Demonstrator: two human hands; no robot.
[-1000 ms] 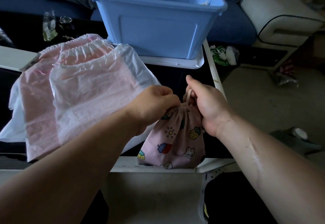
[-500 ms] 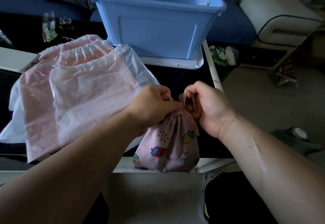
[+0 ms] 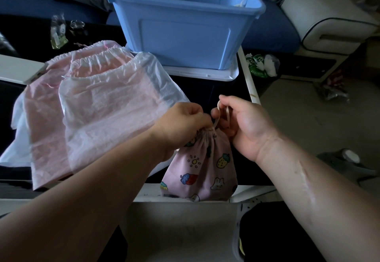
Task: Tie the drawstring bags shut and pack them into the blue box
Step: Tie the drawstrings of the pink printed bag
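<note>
A small pink cloth drawstring bag (image 3: pixel 202 169) printed with fruit and rabbits hangs at the near edge of the dark table, its mouth gathered tight. My left hand (image 3: pixel 181 124) pinches the gathered neck. My right hand (image 3: pixel 244 124) holds a loop of the beige drawstring (image 3: pixel 221 110) just above the neck. Several larger translucent pink and white drawstring bags (image 3: pixel 98 107) lie flat in a pile to the left. The blue box (image 3: pixel 185 29) stands open at the back of the table on a white lid (image 3: pixel 205 73).
A white flat device (image 3: pixel 18 69) lies at the left edge. Small packets (image 3: pixel 58 31) sit behind the pile. A green and white wrapper (image 3: pixel 260 66) lies right of the box, beyond the table's white rim (image 3: pixel 249 83). Floor clutter lies to the right.
The bag has swung slightly left and its neck has closed tighter. My right hand has pulled the drawstring loop upward, then opened its fingers around the loop.
</note>
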